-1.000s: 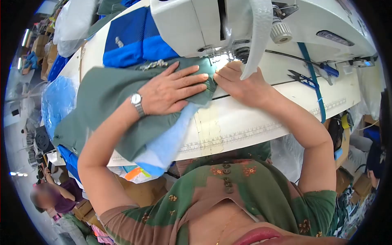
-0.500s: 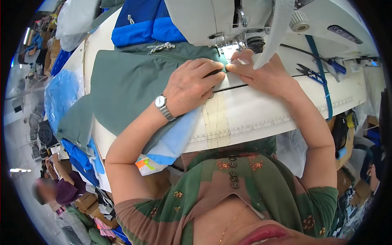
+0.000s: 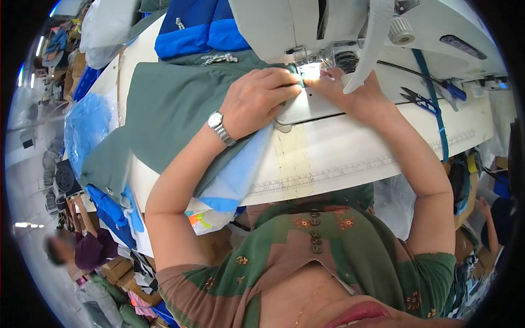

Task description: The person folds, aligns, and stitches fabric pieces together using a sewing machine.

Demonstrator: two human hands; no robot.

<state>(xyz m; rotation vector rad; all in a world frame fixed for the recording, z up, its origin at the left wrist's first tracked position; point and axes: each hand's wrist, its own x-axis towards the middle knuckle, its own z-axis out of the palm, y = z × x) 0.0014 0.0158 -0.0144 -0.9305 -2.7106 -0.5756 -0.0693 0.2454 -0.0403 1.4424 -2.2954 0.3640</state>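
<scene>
A dark green garment with a zip and a cord pull lies across the sewing table, its right end under the head of a white sewing machine. My left hand, with a watch on the wrist, is closed on the cloth edge just left of the lit needle area. Close by on the other side, my right hand has thumb and fingers drawn together at the same edge. The machine's white curved arm partly covers its fingers. Exactly how the cloth sits between the fingertips is hidden.
Blue garments lie behind the green one. Thread snips, a screwdriver and a teal strap lie to the right. A ruler strip runs along the front edge. Another person is at the left.
Both hands stay at the needle area. My left fingers lie flatter and closer together on the cloth, and a dark gap beneath them no longer shows. The whole view has shifted slightly.
</scene>
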